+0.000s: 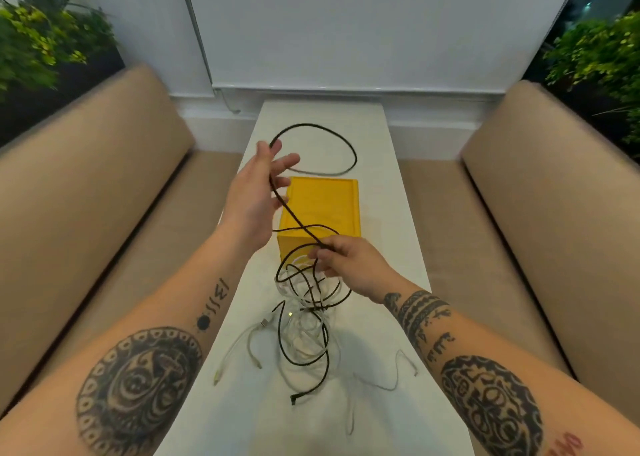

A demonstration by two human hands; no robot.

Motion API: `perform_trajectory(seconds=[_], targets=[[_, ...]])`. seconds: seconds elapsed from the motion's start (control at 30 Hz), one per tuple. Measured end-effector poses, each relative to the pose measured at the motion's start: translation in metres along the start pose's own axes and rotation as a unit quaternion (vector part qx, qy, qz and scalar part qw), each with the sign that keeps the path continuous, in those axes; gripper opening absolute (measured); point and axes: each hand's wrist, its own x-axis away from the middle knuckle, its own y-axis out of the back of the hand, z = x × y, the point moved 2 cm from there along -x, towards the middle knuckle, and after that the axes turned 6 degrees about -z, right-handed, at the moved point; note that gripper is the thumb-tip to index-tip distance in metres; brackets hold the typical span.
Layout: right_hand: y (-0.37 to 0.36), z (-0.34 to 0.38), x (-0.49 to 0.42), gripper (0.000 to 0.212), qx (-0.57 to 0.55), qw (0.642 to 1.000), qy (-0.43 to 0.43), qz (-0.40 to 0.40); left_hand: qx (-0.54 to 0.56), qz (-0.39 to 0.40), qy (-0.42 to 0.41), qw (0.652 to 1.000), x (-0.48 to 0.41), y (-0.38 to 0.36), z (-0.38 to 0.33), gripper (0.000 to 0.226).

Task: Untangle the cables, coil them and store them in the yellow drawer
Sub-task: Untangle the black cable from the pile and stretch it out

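A black cable (348, 144) loops over the far part of the white table (391, 185), runs through my left hand (254, 192) and slants down to my right hand (343, 265). My left hand is raised above the yellow drawer box (329, 206), thumb and fingers lightly pinching the cable, other fingers spread. In front of the box, my right hand pinches the same black cable. Below it hangs and lies a tangle of black and white cables (304, 331) on the table, with plugs sticking out.
Beige sofa cushions run along the left (86, 196) and right (554, 196) of the narrow table. Green plants (41, 40) stand behind both sofas. A white wall and blind close the far end.
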Motion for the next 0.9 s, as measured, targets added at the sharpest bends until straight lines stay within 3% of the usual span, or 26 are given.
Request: perform_trajectory(seconds=[0.07,0.2,0.33,0.43,0.53,0.57,0.7,0.9], targets=[[0.006,0.012,-0.004,0.015,-0.045,0.997,0.019,-0.053,-0.012,-0.015,-0.028,0.999,0.002,0.022,0.029,0.053],[0.019,0.035,-0.007,0.012,-0.091,0.990,0.045,-0.098,-0.133,-0.066,0.014,0.989,0.028,0.057,0.092,0.028],[0.022,0.038,-0.005,0.014,-0.068,0.993,0.047,-0.086,-0.315,0.026,0.053,0.947,0.048,0.057,0.139,0.019],[0.021,0.041,-0.002,0.012,-0.087,0.991,0.050,-0.093,-0.391,0.094,0.049,0.914,0.047,0.052,0.163,0.045],[0.024,0.056,-0.001,0.013,-0.107,0.986,0.079,-0.103,-0.492,0.147,0.004,0.858,0.038,0.048,0.188,0.075],[0.026,0.062,-0.001,0.014,-0.108,0.985,0.092,-0.102,-0.515,0.133,0.005,0.846,0.036,0.047,0.194,0.070],[0.036,0.089,0.001,0.017,-0.117,0.976,0.137,-0.118,-0.510,0.104,0.021,0.854,0.038,0.048,0.201,0.025],[0.065,0.116,-0.008,0.012,-0.142,0.956,0.171,-0.190,-0.498,0.122,0.031,0.858,0.043,0.070,0.205,0.018]])
